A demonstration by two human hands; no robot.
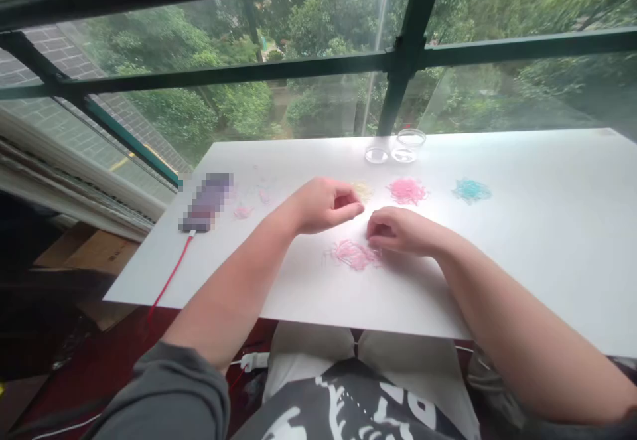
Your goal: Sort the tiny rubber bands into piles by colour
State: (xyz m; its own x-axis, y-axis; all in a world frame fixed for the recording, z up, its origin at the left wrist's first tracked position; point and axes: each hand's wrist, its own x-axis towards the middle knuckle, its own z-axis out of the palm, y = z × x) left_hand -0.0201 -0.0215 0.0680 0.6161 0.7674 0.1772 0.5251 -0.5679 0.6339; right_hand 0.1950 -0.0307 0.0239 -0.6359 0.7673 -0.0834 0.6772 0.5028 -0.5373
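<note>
My left hand (332, 205) hovers over the middle of the white table, thumb and fingers curled together in a pinch beside a pale yellow pile (362, 192). Whatever it may hold is too small to name. My right hand (404, 230) rests lower and to the right, fingers bent inward at the edge of a light pink pile (355, 254) of thin, stringy loops. Its fingertips are partly hidden, so any held piece cannot be made out. Beyond it lie a bright pink pile (408, 191) and a turquoise pile (472, 190) of similar thin strands.
Three clear round dishes or lids (404, 154) stand at the table's back edge by the window. A blurred phone (208, 201) with a red cable (172, 273) lies on the left. Small pink clusters (243, 212) are scattered near it. The white table (542, 254) extends right.
</note>
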